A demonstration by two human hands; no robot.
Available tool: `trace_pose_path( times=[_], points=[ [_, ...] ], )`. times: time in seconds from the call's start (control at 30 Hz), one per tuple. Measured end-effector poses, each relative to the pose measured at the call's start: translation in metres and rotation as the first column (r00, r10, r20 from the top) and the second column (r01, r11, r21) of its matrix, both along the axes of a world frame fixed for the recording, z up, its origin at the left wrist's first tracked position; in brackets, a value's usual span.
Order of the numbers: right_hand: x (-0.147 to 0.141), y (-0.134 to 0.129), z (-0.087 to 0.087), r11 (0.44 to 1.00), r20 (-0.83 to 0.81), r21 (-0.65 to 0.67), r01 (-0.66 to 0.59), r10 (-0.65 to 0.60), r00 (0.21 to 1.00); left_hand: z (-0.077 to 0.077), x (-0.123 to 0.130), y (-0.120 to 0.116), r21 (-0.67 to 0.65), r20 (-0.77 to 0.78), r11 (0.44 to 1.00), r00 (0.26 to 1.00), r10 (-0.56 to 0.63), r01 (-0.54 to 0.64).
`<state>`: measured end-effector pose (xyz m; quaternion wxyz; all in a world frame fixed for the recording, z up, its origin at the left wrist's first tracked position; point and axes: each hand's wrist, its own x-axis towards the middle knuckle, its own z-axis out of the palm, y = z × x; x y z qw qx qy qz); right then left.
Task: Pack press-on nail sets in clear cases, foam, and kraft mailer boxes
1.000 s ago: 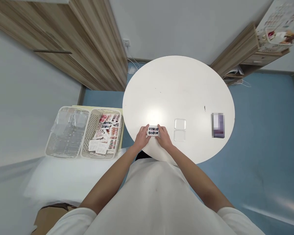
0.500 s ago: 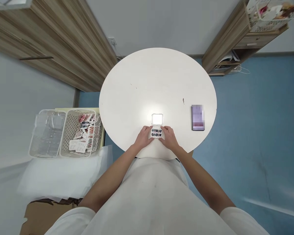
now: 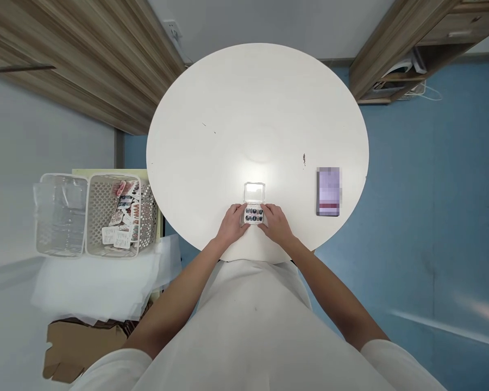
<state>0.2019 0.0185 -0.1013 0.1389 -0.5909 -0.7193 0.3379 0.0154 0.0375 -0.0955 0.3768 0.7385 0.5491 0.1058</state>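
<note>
A small clear plastic case [image 3: 254, 193] lies on the white oval table near its front edge, its lid folded back away from me. In its lower half sits a white card of press-on nails [image 3: 254, 215], dark and pale ones in two rows. My left hand [image 3: 232, 224] grips the left side of the case, thumb low and fingers at the upper corner. My right hand [image 3: 275, 222] holds the right side in the same way. Light glares off the lid.
On the right of the white table [image 3: 204, 163] lies a blurred purple box [image 3: 328, 191]. To the left stand a white basket [image 3: 93, 217] of nail cards and a clear bin [image 3: 61, 217]. White sheets [image 3: 93, 288] and cardboard [image 3: 77, 347] are below them. Wooden cabinets flank the table.
The camera view has shifted and the table looks larger. Both hands still hold the sides of the open case, with little change in their grip.
</note>
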Motion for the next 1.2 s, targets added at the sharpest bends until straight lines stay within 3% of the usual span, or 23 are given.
trace_pose_path(
  times=[0.5, 0.77, 0.87, 0.93, 1.07, 1.13, 1.2],
  points=[
    [0.005, 0.002, -0.005, 1.000, -0.050, 0.028, 0.000, 0.001, 0.999, -0.003, -0.004, -0.002, 0.002, -0.021, 0.998, 0.998, -0.064, 0.064],
    [0.007, 0.002, -0.002, 0.998, -0.085, -0.057, -0.008, 0.003, 0.996, 0.000, -0.002, -0.004, -0.042, -0.037, 0.999, 0.999, -0.029, 0.027],
    [0.007, 0.001, 0.003, 0.993, -0.147, -0.116, 0.033, -0.050, 0.988, 0.004, 0.000, -0.007, -0.104, 0.030, 0.992, 0.997, 0.068, -0.065],
    [0.008, 0.001, 0.006, 0.973, -0.232, -0.206, 0.108, -0.156, 0.960, 0.005, 0.001, -0.009, -0.179, 0.077, 0.967, 0.977, 0.198, -0.182],
    [0.011, 0.003, 0.012, 0.841, -0.410, -0.488, 0.236, -0.459, 0.789, 0.005, 0.005, -0.012, -0.344, 0.125, 0.829, 0.854, 0.506, -0.440],
    [0.012, 0.005, 0.012, 0.768, -0.450, -0.597, 0.231, -0.559, 0.697, 0.003, 0.007, -0.012, -0.410, 0.150, 0.770, 0.797, 0.585, -0.489],
    [0.010, 0.007, 0.011, 0.730, -0.464, -0.648, 0.217, -0.605, 0.648, 0.002, 0.010, -0.012, -0.454, 0.166, 0.735, 0.763, 0.625, -0.503]
  ],
)
